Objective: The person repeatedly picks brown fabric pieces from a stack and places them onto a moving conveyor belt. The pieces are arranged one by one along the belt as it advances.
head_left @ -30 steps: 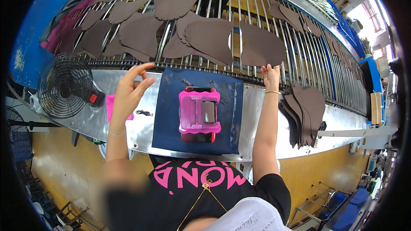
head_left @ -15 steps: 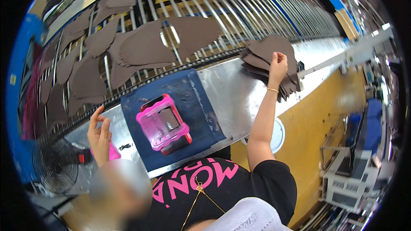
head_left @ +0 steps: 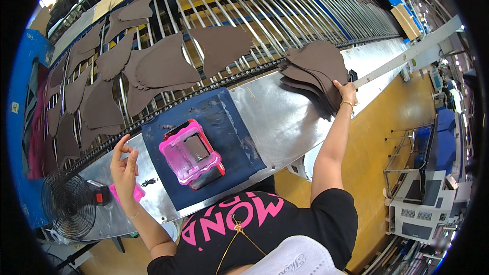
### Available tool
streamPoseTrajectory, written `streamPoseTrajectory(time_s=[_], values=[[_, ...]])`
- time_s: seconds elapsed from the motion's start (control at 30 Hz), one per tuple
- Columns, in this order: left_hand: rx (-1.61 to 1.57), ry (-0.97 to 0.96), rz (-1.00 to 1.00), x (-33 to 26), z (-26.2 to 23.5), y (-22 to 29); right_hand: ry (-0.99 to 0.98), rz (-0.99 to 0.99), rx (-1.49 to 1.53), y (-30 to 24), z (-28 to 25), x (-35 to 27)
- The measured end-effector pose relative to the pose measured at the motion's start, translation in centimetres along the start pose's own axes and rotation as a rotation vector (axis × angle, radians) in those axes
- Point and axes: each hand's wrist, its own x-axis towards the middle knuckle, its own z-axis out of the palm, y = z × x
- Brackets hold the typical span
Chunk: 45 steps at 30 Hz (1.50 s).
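My right hand [head_left: 347, 92] grips the near right edge of a stack of brown flat cut pieces [head_left: 317, 69], thumb on top and the other fingers mostly hidden at the edge. The pieces look like leather and lie fanned on the metal table. At the left, my left hand [head_left: 124, 168] is raised over the table with fingers loosely bent and apart, nothing visible in it. Under it lies a small pink object [head_left: 133, 193], partly covered by the hand. Between my hands, a pink plastic tray [head_left: 186, 158] with dark contents sits on a dark blue mat [head_left: 232, 147].
Beyond the table runs a roller conveyor [head_left: 275, 25] carrying many loose brown pieces [head_left: 165, 61]. A black fan [head_left: 69, 203] stands at the left end. A grey metal bar [head_left: 407, 53] juts over the table's right end. A small black item [head_left: 148, 183] lies beside the mat.
My right hand has gone from over the top of the stack to its near right edge. My left hand has come slightly nearer to me, still raised.
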Motion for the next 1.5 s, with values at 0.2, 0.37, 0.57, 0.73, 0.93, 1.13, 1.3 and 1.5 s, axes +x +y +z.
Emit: streamPoseTrajectory(time_s=[0.2,0.37,0.57,0.73,0.93,1.13,1.3,1.5], values=[[0.028,-0.008,-0.015,0.0,0.1,0.8,0.044,-0.037,0.040,1.2,2.0,2.9],[0.034,-0.043,-0.007,0.2,0.8,1.3,0.112,-0.164,0.043,0.9,0.4,1.7],[0.142,-0.067,0.066,0.5,0.8,2.4,0.311,-0.590,0.362,-2.7,-4.3,-4.5],[0.019,-0.057,0.176,2.8,2.9,4.1,0.115,-0.778,1.115,-8.1,-10.1,-16.7],[-0.326,-0.064,0.211,4.2,5.3,4.4,-0.404,-0.986,1.483,-11.6,-8.8,-29.5],[-0.101,0.263,0.256,-0.4,-4.3,5.5,-0.700,-1.389,1.241,-13.1,-4.5,-35.3],[0.136,0.371,0.278,-4.5,-8.1,5.7,-0.711,-1.648,1.106,-13.5,-3.5,-38.4],[0.263,0.166,0.173,-6.2,-7.3,5.3,-0.660,-1.704,0.922,-12.4,-2.8,-36.0]])
